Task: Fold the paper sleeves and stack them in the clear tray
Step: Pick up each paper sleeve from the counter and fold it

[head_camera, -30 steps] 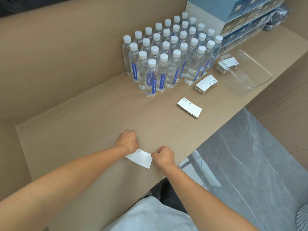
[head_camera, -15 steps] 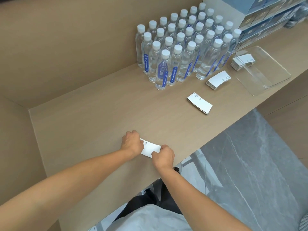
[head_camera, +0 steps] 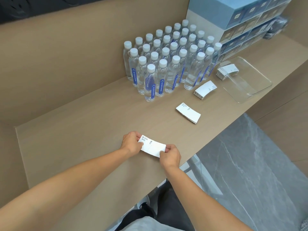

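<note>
A white paper sleeve point(head_camera: 153, 147) with small print lies flat near the counter's front edge, a crease line across its middle. My left hand point(head_camera: 131, 143) pinches its left end and my right hand point(head_camera: 170, 155) pinches its right end. Further back lies a small stack of sleeves point(head_camera: 188, 112), and another stack point(head_camera: 205, 90) sits beside the bottles. The clear tray point(head_camera: 250, 87) stands at the right with a pile of folded sleeves point(head_camera: 227, 71) in its far left corner.
A dense block of water bottles point(head_camera: 170, 60) with white caps and blue labels stands at the back of the beige counter point(head_camera: 83, 135). Blue and grey boxes point(head_camera: 241, 19) are stacked behind the tray. The counter's front edge drops to a grey marbled floor point(head_camera: 250, 164).
Both hands were pressing closed fists on the sleeve; now the fingers hold its two ends and it shows at full length. The camera view has shifted.
</note>
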Demonstrator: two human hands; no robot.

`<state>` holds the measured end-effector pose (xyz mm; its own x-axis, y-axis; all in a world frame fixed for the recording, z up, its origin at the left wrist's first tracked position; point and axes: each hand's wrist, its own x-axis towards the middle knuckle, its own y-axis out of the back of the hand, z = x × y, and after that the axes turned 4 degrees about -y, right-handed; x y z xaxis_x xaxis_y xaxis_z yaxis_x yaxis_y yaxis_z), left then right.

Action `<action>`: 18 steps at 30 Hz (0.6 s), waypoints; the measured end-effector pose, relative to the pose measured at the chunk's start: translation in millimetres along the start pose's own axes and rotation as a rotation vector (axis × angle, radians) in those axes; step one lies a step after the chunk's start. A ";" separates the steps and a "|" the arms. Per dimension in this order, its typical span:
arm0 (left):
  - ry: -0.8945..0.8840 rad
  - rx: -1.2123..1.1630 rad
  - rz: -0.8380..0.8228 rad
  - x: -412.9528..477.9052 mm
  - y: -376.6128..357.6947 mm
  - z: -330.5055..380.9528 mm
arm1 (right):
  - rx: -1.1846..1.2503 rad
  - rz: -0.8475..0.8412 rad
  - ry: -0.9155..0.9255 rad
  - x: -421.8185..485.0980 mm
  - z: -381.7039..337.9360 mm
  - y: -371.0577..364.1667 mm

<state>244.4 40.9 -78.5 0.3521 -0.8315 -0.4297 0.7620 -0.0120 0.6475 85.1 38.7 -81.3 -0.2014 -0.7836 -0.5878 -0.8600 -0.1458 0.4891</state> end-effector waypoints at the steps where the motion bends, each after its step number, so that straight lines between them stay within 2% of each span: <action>1: -0.008 -0.003 0.000 4.5 -2.0 7.8 | 0.021 0.015 0.002 6.5 -3.2 5.2; 9: -0.119 0.021 -0.004 41.2 -21.9 80.8 | 0.085 0.111 -0.019 54.5 -27.1 52.7; 18: -0.229 0.098 -0.005 97.8 -50.8 162.6 | 0.057 0.128 -0.014 117.6 -60.4 100.5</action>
<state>151.7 -130.1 -51.1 0.2080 -0.9352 -0.2864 0.7027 -0.0608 0.7089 3.3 -104.6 -62.3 -0.3170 -0.7853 -0.5318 -0.8520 -0.0106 0.5234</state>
